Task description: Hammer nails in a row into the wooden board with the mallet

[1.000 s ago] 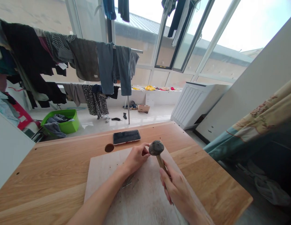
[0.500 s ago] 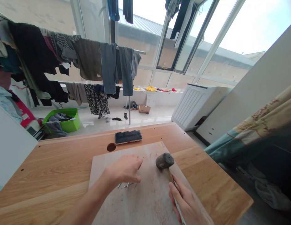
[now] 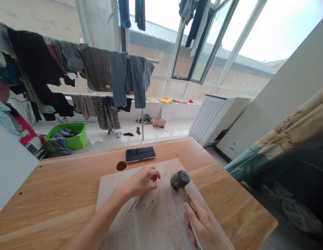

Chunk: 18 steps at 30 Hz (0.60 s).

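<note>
A pale wooden board (image 3: 166, 222) lies on the wooden table (image 3: 54, 194). My right hand (image 3: 203, 225) grips the wooden handle of a hammer (image 3: 180, 180), whose dark round head hangs just above the board. My left hand (image 3: 143, 180) hovers over the board left of the hammer head, fingertips pinched together on something small that I cannot make out. Several loose nails (image 3: 138, 203) lie on the board under my left wrist. A few nails stand in the board near its far edge.
A dark phone (image 3: 140, 153) lies at the table's far side, next to a round hole (image 3: 121, 165) in the top. Beyond stand a clothes rack (image 3: 104, 69), a green basket (image 3: 69, 136) of laundry and a white appliance (image 3: 216, 111). A curtain (image 3: 278, 142) hangs at right.
The hammer came down and right, away from my left hand. My left hand drew back toward the loose nails, then moved forward again with its fingers pinched.
</note>
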Motion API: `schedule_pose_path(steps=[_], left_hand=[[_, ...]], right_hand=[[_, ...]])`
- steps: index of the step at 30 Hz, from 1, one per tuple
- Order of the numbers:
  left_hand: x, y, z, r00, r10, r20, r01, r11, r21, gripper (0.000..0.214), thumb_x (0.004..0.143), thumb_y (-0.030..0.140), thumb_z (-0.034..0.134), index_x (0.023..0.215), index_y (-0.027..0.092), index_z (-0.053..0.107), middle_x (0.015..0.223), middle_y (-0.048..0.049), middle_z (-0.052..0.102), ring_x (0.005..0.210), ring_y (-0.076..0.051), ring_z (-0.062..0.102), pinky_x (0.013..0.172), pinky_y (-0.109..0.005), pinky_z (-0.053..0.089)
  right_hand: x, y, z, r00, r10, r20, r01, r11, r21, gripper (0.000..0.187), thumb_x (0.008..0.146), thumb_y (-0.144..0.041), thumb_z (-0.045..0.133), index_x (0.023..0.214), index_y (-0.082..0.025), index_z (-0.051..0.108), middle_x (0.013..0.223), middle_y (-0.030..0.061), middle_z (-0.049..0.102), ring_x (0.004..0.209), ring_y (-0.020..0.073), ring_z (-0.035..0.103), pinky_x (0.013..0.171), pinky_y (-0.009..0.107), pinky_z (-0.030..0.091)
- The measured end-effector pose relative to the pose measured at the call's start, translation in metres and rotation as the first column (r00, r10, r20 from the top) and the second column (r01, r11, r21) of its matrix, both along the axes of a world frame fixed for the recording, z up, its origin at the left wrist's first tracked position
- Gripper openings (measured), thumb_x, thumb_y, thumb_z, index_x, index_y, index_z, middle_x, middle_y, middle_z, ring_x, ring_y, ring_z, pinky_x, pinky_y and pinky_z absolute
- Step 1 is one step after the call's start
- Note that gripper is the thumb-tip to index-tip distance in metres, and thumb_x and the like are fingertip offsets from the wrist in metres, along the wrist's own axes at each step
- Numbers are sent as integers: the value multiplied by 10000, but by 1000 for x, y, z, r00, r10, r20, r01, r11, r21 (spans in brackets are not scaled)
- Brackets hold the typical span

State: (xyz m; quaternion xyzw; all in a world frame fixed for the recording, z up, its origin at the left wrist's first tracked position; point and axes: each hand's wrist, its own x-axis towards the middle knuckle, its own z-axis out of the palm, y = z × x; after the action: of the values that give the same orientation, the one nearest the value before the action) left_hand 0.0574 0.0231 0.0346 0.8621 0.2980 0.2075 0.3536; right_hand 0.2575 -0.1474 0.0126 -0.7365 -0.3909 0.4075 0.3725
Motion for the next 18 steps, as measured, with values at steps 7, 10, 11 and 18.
schedule_pose_path(steps=[7,10,11,18], left_hand=[[11,13,-37,885,193,424,-159,981,-113,234,776,75,621,961,180,718,982,-40,634,799,-139,678,792,-286,550],[13,14,-43,858,209,469,-145,975,-169,220,791,90,642,972,179,731,1094,-63,594,803,-131,695,804,-304,575],[13,14,-44,855,213,473,-146,974,-175,197,801,100,646,960,176,734,1109,-70,595,798,-132,700,803,-308,580],[12,12,-37,879,224,421,-184,974,-135,111,849,200,660,847,183,769,1065,-87,687,927,-187,695,829,-309,576]], right_hand=[[1,3,-1,997,33,67,-34,999,23,686,947,-572,448,1413,-82,562,485,-58,516,373,165,516,327,230,414],[0,2,0,996,33,80,-34,999,7,697,953,-569,424,1424,-71,554,495,-45,540,372,172,526,335,244,429],[0,2,1,996,38,84,-38,999,3,699,957,-563,412,1427,-65,551,501,-42,546,373,173,528,340,248,434],[-2,2,11,995,21,96,-18,999,-36,727,925,-584,452,1429,-72,567,460,-52,538,391,179,535,394,255,474]])
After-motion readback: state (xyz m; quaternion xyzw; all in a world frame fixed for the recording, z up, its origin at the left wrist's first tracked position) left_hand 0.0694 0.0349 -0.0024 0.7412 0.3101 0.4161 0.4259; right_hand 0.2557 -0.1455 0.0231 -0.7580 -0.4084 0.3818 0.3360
